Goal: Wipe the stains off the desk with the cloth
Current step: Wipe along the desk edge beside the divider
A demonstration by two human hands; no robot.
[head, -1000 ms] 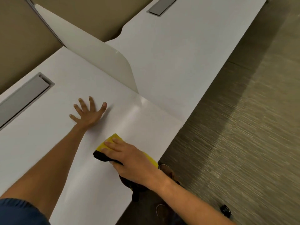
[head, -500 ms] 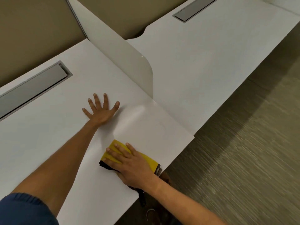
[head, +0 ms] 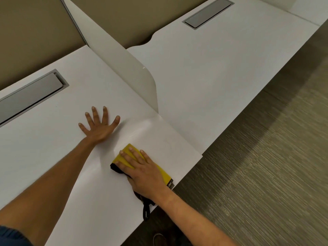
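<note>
A folded yellow cloth [head: 124, 158] with a black underside lies on the white desk [head: 44, 139] close to its front right edge. My right hand [head: 142, 172] presses flat on top of the cloth, fingers pointing up and left. A black loop of the cloth hangs over the desk edge below my wrist. My left hand [head: 99, 125] rests flat on the desk with fingers spread, a short way up and left of the cloth. A faint curved smear shows on the desk to the right of the cloth. No clear stain is visible.
A white divider panel [head: 124, 64] stands between this desk and the neighbouring white desk [head: 213, 77]. Grey cable-tray lids [head: 30, 95] are set into both desks. Carpeted floor [head: 266, 174] lies right of the desk edge. A shoe tip [head: 159, 239] shows below.
The view has shifted, so both hands sit lower right in it. My right hand has kept pressing the cloth near the desk's front edge. The left hand stays planted flat.
</note>
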